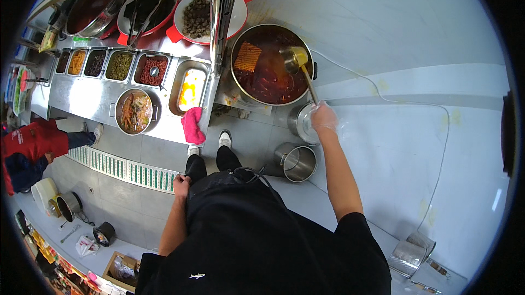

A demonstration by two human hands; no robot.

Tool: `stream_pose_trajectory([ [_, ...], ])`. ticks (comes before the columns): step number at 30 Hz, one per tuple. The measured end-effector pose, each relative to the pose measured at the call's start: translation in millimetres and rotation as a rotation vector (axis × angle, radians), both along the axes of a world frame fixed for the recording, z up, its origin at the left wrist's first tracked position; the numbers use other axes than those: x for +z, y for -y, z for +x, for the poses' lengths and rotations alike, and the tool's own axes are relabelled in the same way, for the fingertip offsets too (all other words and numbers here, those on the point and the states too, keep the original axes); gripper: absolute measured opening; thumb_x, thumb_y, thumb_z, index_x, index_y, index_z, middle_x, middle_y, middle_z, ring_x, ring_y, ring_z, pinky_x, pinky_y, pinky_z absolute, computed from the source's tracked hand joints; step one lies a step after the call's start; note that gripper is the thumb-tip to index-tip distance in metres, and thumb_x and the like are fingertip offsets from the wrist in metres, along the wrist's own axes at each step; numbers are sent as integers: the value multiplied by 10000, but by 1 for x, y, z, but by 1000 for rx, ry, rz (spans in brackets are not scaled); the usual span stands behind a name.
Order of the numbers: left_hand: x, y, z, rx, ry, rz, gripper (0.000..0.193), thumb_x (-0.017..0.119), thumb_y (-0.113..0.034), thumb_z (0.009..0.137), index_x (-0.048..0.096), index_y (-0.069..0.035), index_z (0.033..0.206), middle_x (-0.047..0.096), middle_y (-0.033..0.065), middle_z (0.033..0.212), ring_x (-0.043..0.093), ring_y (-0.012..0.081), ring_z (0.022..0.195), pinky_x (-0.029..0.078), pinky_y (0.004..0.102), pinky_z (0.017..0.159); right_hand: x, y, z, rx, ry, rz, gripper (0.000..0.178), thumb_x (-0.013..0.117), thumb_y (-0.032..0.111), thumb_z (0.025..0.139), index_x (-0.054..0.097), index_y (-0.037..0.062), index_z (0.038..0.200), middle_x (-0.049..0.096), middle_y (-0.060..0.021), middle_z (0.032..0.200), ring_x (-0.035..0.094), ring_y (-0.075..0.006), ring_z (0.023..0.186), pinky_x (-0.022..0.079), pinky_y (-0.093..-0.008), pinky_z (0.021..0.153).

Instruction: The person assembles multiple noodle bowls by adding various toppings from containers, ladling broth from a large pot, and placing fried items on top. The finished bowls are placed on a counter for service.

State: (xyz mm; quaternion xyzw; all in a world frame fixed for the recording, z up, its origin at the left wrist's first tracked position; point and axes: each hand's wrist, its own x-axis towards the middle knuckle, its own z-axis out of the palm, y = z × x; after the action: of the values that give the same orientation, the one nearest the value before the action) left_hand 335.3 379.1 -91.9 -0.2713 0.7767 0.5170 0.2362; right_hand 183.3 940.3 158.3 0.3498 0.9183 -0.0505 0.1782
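Note:
My right hand, in a loose clear plastic glove, is closed round the handle of a ladle. The ladle's bowl is over the big steel pot and looks filled with yellowish-red liquid. Dark red broth fills much of that pot, and an orange ridged slab lies at its left side. Down beside my thigh, my left hand hangs with its fingers curled in; nothing shows in it. On the counter, a smaller pot holds cooked food in broth.
Topping trays line the counter, with a pink cloth at its corner. White-and-red bowls stand behind. Two steel pots sit below the big pot. At left is a person in a red garment; a drain grate crosses the floor.

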Motion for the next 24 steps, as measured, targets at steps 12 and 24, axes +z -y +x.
stream_pose_trajectory([
  [12,-23,29,12,17,-60,1,162,664,-96,784,527,-40,718,563,40,667,528,139,641,461,312,619,-44,7,-23,34,-67,-61,410,478,397,998,625,20,1061,696,-241,1033,658,-417,1014,517,-502,873],
  [24,-5,48,-6,62,-18,67,153,651,-85,804,509,-46,764,549,35,682,517,130,613,443,297,582,-21,11,22,-339,-258,-648,410,590,438,977,646,38,905,519,-29,587,455,-129,446,332,-307,406],
])
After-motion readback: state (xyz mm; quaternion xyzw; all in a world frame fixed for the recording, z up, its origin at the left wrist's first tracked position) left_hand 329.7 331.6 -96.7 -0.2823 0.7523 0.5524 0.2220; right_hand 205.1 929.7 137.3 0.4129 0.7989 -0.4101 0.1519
